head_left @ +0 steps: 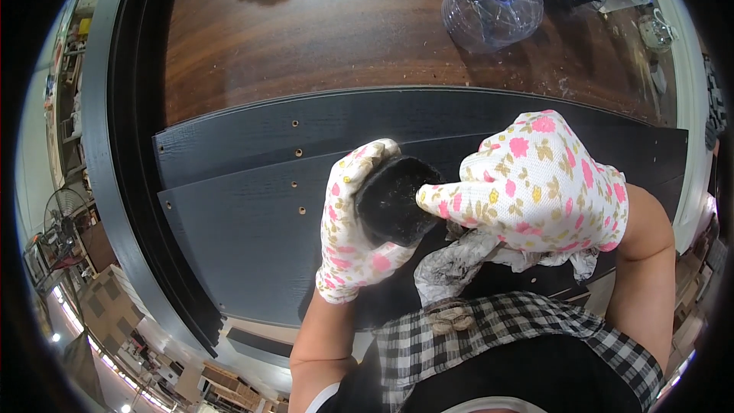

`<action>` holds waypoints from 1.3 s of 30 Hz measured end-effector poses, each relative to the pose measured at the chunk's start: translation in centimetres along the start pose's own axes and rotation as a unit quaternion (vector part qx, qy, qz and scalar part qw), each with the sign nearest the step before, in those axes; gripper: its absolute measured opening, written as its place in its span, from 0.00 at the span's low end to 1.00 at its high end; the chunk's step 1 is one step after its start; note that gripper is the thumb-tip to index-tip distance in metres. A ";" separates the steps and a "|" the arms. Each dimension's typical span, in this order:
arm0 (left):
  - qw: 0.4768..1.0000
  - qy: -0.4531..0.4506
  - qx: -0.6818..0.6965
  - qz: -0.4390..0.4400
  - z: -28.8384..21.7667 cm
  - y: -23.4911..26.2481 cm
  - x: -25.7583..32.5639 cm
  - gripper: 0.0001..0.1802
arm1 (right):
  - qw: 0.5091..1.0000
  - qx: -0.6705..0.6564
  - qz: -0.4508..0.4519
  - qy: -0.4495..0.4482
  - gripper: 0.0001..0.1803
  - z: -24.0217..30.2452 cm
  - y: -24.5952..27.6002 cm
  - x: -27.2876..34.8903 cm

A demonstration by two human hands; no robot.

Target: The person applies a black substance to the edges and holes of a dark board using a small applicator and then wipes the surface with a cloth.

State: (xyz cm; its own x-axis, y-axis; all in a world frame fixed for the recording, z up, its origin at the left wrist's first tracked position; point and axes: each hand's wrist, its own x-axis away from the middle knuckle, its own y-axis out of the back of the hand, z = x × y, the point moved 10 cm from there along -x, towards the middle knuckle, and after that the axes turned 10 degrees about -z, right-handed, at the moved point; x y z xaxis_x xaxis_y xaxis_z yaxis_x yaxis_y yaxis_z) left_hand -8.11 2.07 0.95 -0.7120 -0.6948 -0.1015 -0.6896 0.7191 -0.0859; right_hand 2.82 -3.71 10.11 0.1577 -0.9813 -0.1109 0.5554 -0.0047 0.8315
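Above dark panels [237,252], clasped a round black object [394,203] in the left hand [345,233]; pointed with the right hand [539,187] at its rim; couldn't tell if also gripping stained cloth [457,264].

Left hand [353,233] and right hand [535,187]: gloved alike in white, textured fabric, printed with pink blossoms, smaller yellow flowers and olive-brown leaves. Forearms [327,336]: bare. Across the body: black-and-white checked cloth [497,329] with small brownish bow [449,317], adjoining plain black cloth [497,375]. Beside left forearm: white sleeve edging [324,396]. Bottom: curved white band [493,404].
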 end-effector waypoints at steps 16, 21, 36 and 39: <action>1.000 -0.020 -0.017 0.006 -0.2 0.0 -0.1 0.46 | 0.995 -0.097 0.034 -0.001 0.25 -0.3 -1.8 0.0; 0.997 -0.037 -0.060 0.000 -0.5 -0.2 -0.1 0.48 | 0.980 -0.198 -0.009 -0.029 0.17 -1.7 -1.8 0.0; 0.998 -0.027 -0.059 -0.007 -0.8 -0.4 -0.4 0.48 | 0.954 -0.284 -0.099 -0.015 0.05 -2.5 -1.1 0.0; 0.999 -0.030 -0.036 -0.016 -1.0 -0.5 -0.4 0.47 | 0.954 -0.285 -0.067 -0.062 0.04 -3.1 -1.2 -0.3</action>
State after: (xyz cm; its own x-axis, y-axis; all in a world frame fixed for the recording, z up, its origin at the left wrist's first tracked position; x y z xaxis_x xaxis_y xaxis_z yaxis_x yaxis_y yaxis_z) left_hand -7.62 1.92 1.99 -0.6813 -0.7143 -0.1600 -0.7215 0.6922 -0.0181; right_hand 4.67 -2.83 7.43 -0.0241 -0.9947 -0.1004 0.9235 -0.0606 0.3789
